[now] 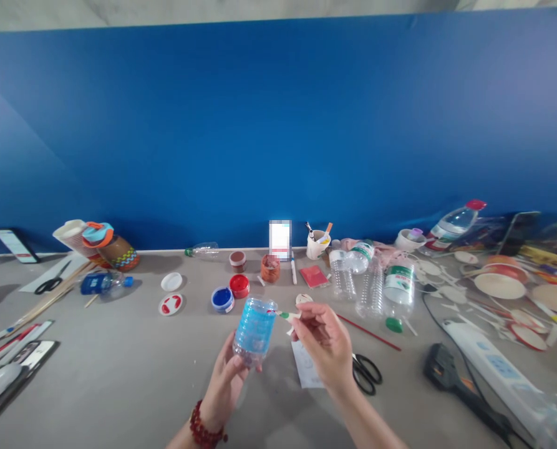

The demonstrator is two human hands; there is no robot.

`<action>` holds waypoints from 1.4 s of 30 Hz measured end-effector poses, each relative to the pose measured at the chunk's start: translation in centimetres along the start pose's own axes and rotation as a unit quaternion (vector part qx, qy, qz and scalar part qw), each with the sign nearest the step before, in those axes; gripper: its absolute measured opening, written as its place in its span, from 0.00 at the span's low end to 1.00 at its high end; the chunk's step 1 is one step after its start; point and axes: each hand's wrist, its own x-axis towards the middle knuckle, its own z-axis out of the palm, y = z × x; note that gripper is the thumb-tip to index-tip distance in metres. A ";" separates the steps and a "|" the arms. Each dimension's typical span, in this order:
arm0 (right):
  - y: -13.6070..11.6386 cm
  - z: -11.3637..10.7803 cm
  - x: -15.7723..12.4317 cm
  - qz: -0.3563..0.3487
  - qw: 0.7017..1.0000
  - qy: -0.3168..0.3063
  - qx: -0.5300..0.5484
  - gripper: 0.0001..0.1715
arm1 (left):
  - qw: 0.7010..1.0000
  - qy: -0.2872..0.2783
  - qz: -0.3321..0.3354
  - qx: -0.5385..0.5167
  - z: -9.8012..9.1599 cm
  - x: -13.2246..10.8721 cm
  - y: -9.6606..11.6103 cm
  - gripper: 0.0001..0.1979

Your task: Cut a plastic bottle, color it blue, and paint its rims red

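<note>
My left hand (229, 374), a bead bracelet at its wrist, is wrapped round a clear plastic bottle piece (256, 330) with blue over its side. The piece is tilted, its upper end toward the right. In my right hand (325, 343), thumb and fingers pinch a small whitish strip (287, 316) with a green mark and a reddish tip. That tip touches or nearly touches the upper right edge of the bottle piece; I cannot tell which. Behind the bottle piece stand an open jar of blue paint (222, 299) and a jar of red paint (239, 286).
Black-handled scissors (368, 374) and a white paper (307, 365) lie by my right hand. Farther right are a red stick (372, 332), plastic bottles (370, 287), a glue gun (451, 374) and a power strip (488, 362). A blue partition (259, 125) closes off the back.
</note>
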 end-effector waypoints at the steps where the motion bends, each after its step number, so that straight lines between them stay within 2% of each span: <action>1: 0.0 0.1 0.0 -0.004 1.000 -0.009 -0.003 0.10 | 1.000 -0.001 -0.002 0.000 0.1 0.0 0.0 0.24; 4: -0.1 0.5 0.1 -0.021 0.999 -0.032 -0.019 0.09 | 1.000 0.000 -0.006 0.005 0.1 0.0 0.0 0.26; 10: 0.1 0.8 0.4 -0.030 0.999 -0.016 -0.029 0.09 | 0.999 0.035 -0.004 0.005 0.0 -0.1 -0.1 0.28; 18: 0.0 0.5 0.3 -0.032 0.998 -0.022 -0.042 0.08 | 1.000 0.017 0.000 0.005 0.1 0.0 0.0 0.27; 24: 0.0 0.6 0.5 -0.031 0.998 -0.026 -0.053 0.09 | 1.000 0.025 -0.002 0.007 0.1 0.1 0.1 0.26; 30: 0.3 0.4 0.6 -0.011 0.999 -0.029 -0.024 0.11 | 1.000 0.007 -0.014 -0.014 0.1 0.3 0.0 0.24; 36: 0.0 0.5 0.5 -0.010 1.000 -0.022 -0.018 0.10 | 0.998 -0.037 -0.037 -0.021 -0.3 0.5 -0.1 0.22; 42: -0.2 0.8 0.6 -0.010 0.999 -0.033 -0.025 0.10 | 0.996 -0.049 -0.057 -0.037 -0.6 0.4 -0.2 0.22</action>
